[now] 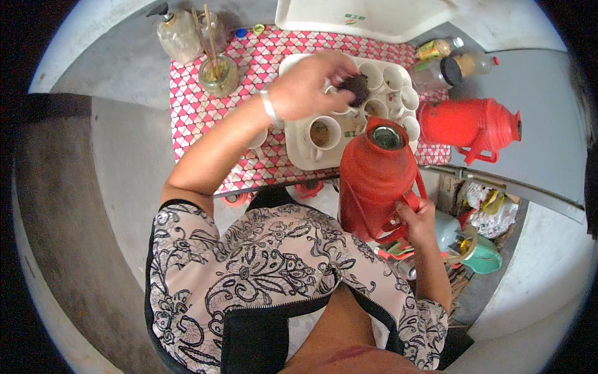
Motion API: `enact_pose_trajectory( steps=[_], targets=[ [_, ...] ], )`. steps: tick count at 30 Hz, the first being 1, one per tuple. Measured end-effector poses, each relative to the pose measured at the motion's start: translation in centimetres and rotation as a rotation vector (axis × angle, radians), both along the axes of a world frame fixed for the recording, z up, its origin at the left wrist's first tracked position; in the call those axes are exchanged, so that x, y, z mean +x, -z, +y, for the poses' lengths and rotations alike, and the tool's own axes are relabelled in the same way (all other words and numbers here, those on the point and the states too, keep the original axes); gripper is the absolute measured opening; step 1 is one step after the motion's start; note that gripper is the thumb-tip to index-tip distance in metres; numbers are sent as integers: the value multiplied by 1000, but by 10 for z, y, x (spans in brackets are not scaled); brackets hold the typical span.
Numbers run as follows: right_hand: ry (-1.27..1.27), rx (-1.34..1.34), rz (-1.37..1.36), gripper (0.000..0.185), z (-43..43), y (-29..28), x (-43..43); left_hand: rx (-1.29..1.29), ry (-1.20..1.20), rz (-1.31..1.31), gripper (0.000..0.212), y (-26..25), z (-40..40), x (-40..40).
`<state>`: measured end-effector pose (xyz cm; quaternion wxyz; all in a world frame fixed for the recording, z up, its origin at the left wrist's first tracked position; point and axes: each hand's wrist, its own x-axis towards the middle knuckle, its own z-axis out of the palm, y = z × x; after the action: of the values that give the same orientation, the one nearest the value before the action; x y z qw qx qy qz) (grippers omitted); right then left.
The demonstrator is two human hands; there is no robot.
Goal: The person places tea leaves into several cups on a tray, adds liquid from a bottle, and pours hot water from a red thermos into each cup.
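My right hand [418,217] grips the side handle of a red thermos flask [376,187], held before my body near the table edge. Its mouth is uncovered, and the silvery inner neck shows. Over a white tray [299,159], my left hand [313,86] holds a dark, rough lump [356,89] between fingers and thumb; blur hides what it is. White cups stand on the tray. The nearest cup [323,133] has brown matter in the bottom, as does another cup [375,110] by the flask. My left hand covers part of the tray.
A second red thermos [467,124] lies in view at right, beside bottles and a dark-lidded jar [439,74]. A glass jar with sticks [218,75] and a pump bottle [177,37] stand at left. Another white tray [359,18] is behind. One cup [258,139] sits under my left forearm.
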<state>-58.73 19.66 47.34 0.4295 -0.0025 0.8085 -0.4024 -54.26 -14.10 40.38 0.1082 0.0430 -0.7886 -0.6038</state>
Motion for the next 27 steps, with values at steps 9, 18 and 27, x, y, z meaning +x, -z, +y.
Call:
enact_pose_trajectory(
  steps=[9, 18, 27],
  targets=[
    [-117, 114, -25, 20, -9, 9, -5, 300, -435, -301, 34, 71, -66, 136],
    [-86, 148, -55, 16, -16, 10, -2, 413, -688, -290, 34, 91, -76, 200],
    [-118, 181, -38, 22, -22, 11, -1, 427, -712, -344, 32, 108, -83, 220]
  ],
)
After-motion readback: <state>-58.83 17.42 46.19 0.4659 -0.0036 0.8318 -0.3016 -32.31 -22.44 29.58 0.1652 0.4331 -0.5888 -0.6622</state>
